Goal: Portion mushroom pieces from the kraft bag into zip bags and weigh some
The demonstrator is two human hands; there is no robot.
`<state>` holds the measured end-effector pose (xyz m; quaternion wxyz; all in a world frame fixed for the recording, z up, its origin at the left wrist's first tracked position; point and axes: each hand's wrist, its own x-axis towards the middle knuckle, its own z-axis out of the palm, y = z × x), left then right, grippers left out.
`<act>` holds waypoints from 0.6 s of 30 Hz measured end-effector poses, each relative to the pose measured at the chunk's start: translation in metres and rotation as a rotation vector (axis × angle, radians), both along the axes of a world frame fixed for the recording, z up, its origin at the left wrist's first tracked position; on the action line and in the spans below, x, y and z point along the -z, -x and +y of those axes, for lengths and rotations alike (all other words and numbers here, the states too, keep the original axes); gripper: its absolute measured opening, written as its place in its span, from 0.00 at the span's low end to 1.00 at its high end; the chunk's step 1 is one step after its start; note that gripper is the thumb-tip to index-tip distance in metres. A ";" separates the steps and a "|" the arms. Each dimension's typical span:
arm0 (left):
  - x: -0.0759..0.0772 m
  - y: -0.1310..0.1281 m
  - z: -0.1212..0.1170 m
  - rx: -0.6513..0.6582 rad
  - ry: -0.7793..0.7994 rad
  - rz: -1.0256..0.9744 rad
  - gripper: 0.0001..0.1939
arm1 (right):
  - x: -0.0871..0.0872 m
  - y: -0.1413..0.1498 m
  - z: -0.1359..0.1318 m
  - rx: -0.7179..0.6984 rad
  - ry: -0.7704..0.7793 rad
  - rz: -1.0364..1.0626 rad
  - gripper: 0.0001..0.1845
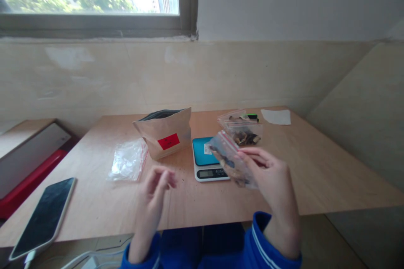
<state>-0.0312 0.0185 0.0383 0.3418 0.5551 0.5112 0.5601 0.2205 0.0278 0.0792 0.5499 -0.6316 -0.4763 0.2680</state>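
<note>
My right hand point(271, 180) holds a small clear zip bag point(229, 157) with dark dried pieces inside, above the front right corner of a digital scale point(206, 159) with a teal top. My left hand point(156, 189) hovers over the table to the left of the scale, fingers loosely curled and slightly blurred, holding nothing I can see. A brown paper pouch point(166, 136) with a red label stands open behind it. Several filled zip bags point(243, 128) are stacked behind the scale.
Empty clear zip bags point(128, 162) lie left of the pouch. A phone point(44, 216) with a white cable rests at the table's point(331, 168) front left corner. A white paper point(276, 116) lies at the back right. A red and grey box point(28, 164) sits left of the table.
</note>
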 end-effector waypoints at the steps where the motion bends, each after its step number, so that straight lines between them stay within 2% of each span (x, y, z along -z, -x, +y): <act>1: 0.000 -0.019 -0.007 0.126 0.026 -0.017 0.20 | 0.002 0.016 -0.002 -0.066 0.007 0.043 0.14; 2: 0.001 -0.035 -0.013 0.215 0.051 -0.033 0.21 | 0.004 0.031 -0.002 -0.137 0.010 0.078 0.12; 4: 0.006 -0.056 -0.017 0.227 0.082 -0.111 0.20 | 0.010 0.055 -0.002 -0.308 0.019 0.098 0.09; 7: 0.015 -0.065 -0.014 0.130 0.102 -0.229 0.23 | 0.018 0.072 0.003 -0.487 0.032 0.086 0.08; 11: 0.023 -0.060 -0.009 0.001 0.095 -0.220 0.21 | 0.024 0.070 0.005 -0.691 0.041 0.046 0.11; 14: 0.023 -0.058 -0.008 -0.002 0.114 -0.171 0.20 | 0.025 0.066 0.001 -0.748 0.076 0.086 0.12; 18: 0.022 -0.056 -0.008 0.029 0.135 -0.068 0.19 | 0.028 0.068 -0.002 -0.702 0.136 0.172 0.12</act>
